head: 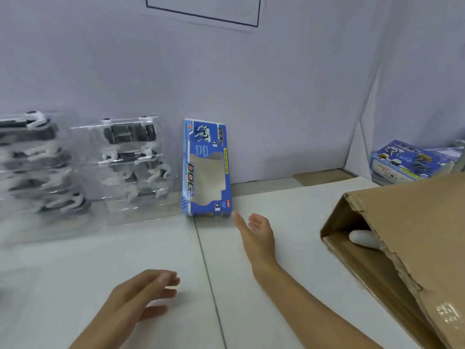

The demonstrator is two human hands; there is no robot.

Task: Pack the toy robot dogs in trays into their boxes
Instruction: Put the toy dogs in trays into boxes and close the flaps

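Two hands bare, fingers spread: my right hand (259, 229) reaches toward the blue box (206, 168) at twelve o'clock; next, grasp it, left hand (143, 290) idle.

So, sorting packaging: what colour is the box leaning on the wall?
Blue box, seen in the head view.

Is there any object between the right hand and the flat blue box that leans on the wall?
Nothing visible. The right hand is open, its fingertips just right of the flat blue windowed box, with only bare white table between them.
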